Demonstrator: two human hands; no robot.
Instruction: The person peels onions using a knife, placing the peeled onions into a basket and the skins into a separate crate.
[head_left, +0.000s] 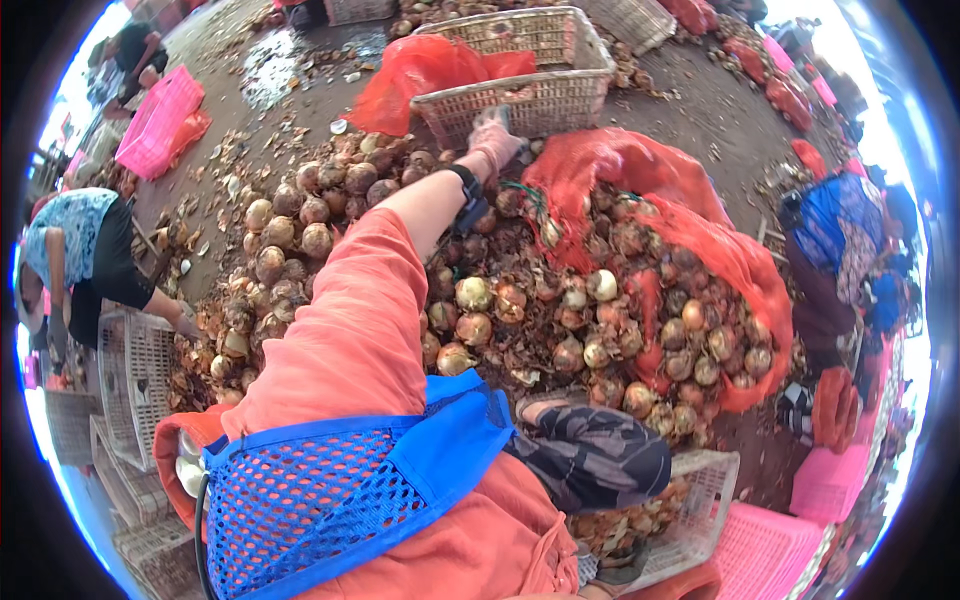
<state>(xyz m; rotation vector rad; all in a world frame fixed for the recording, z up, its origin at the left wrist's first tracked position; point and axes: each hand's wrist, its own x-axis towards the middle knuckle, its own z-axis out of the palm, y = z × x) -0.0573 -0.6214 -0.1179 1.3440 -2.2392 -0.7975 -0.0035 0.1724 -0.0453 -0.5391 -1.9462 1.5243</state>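
Note:
My left hand (492,142), in a pale pinkish glove with a dark watch at the wrist, reaches far forward. Its fingers press against the near wall of a dirty cream plastic crate (560,106) and seem hooked into the slats; the fingertips are partly hidden. Red mesh netting (400,82) hangs over that crate's left end. Below and right of the hand, a large red mesh sack (640,165) lies open with onions (690,330) spilling out. More onions (315,240) lie heaped left of my arm. My right hand does not show.
A co-worker (75,245) bends over the heap's left edge beside stacked crates (135,380). Another crate (700,500), holding onion skins, stands by my knee, with pink crates (765,555) near it. Loose skins litter the floor (250,140). Another person (840,235) works at the right.

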